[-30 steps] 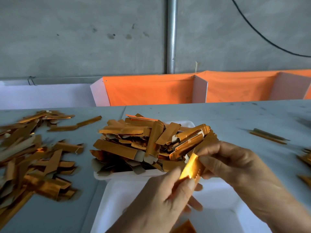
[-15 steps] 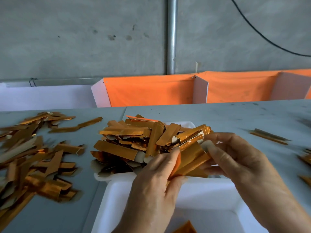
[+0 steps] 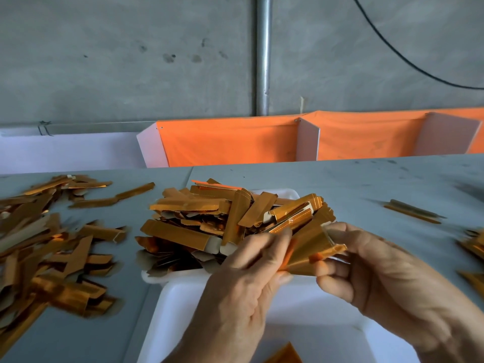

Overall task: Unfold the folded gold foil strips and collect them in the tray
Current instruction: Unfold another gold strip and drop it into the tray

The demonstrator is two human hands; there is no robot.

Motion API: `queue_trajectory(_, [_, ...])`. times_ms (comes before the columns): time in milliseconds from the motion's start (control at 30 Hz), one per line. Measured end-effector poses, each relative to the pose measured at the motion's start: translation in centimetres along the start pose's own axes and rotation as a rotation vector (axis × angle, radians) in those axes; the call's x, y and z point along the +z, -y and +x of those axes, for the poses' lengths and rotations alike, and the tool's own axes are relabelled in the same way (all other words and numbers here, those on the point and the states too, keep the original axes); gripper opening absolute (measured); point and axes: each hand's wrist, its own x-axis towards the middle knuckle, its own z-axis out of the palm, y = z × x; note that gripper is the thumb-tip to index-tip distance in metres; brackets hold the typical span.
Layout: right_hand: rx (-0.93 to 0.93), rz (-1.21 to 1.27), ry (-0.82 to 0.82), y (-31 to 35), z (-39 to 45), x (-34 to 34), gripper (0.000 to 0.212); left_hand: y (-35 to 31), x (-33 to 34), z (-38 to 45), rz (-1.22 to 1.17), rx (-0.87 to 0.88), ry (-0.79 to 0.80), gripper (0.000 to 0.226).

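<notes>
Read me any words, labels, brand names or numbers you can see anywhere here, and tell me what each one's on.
None: no readable text anywhere in the head view.
The gold foil strip held by the left hand and right hand: plain foil, no print.
The strips in the far tray and the loose strips on the table: only dotted lines, no letters.

Half-opened gold foil strip (image 3: 310, 251) above heaped white tray (image 3: 288, 193)

Grey table (image 3: 366, 184) strewn with gold foil strips.
A loose heap of strips (image 3: 47, 247) lies at the left; a far white tray (image 3: 288, 193), piled with strips, touches a near white tray (image 3: 167, 315); a strip pair (image 3: 413, 211) and more strips (image 3: 471, 244) lie at the right.
</notes>
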Motion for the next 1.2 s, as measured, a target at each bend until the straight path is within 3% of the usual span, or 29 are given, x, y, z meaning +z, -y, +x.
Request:
queue_trajectory(100, [-0.034,-0.066,0.082,-0.1,0.1,-0.4,0.044,-0.1,0.1,0.0,0.024,0.012,-0.037,0.053])
queue_trajectory(167, [-0.034,-0.130,0.093,-0.1,0.1,-0.8,0.053,-0.1,0.0,-0.1,-0.026,-0.027,-0.021,0.056])
queue_trajectory(233, [-0.025,-0.180,0.085,0.0,0.1,-0.9,0.051,-0.1,0.1,-0.2,-0.003,-0.038,0.016,0.054])
queue_trajectory(400, [-0.009,-0.235,0.059,-0.1,0.0,-0.5,0.015,-0.3,-0.1,0.1,0.168,-0.035,0.055,0.059])
queue_trajectory(600, [-0.004,-0.234,0.072,-0.5,0.1,0.0,0.013,-0.2,-0.1,0.1,0.121,0.013,-0.068,0.049])
queue_trajectory(800, [-0.039,-0.215,0.046,-0.7,0.1,0.1,0.011,-0.2,0.0,-0.1,-0.144,-0.100,-0.071,0.046])
queue_trajectory(1067, [-0.185,-0.290,0.068,-0.8,0.2,0.0,0.010,-0.1,0.1,-0.3,-0.221,-0.148,-0.081,0.047])
queue_trajectory(1200, [-0.226,-0.339,0.088,-0.8,0.1,0.0,0.014,-0.2,-0.2,-0.3,-0.265,-0.234,-0.091,0.025])
